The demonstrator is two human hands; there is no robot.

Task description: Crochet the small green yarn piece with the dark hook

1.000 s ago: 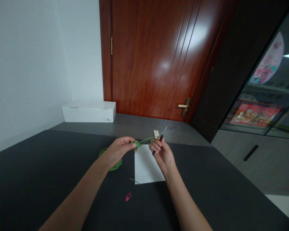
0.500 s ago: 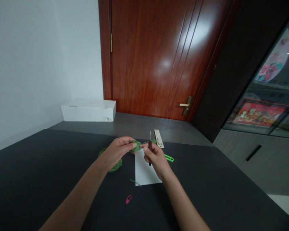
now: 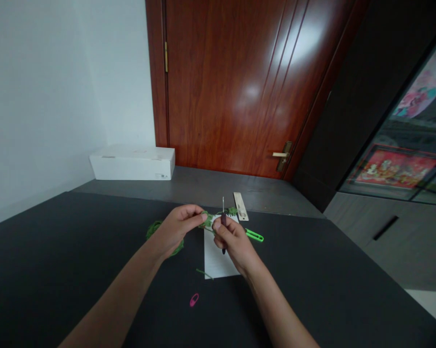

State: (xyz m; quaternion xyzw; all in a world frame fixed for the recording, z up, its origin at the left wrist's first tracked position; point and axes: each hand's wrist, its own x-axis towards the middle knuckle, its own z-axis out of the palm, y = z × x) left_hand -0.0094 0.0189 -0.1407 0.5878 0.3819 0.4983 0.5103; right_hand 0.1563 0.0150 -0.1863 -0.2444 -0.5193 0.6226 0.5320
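Note:
Between the thumb and fingers of my left hand [image 3: 178,227] is a small green crocheted piece [image 3: 207,221]. My right hand [image 3: 232,238] is closed around the dark handle of a crochet hook [image 3: 223,220], whose thin metal tip points up and away. The fingertips of that hand are right beside the crocheted piece; whether they pinch its yarn I cannot tell. A ball of green yarn [image 3: 176,247] lies on the table, partly hidden behind my left hand and wrist. Under both hands is a white sheet of paper [image 3: 218,261].
A bright green cutter-like tool [image 3: 254,235] lies right of my right hand. Beyond it are a pale ruler-like strip [image 3: 240,207] and more green yarnwork [image 3: 232,211]. Nearer are a pink stitch marker [image 3: 194,300] and a yarn scrap [image 3: 204,274]. A white box [image 3: 134,164] stands at the back left.
My right hand and the hook have shifted slightly left, closer to the crocheted piece. My left hand keeps its hold. The camera view has tilted a little.

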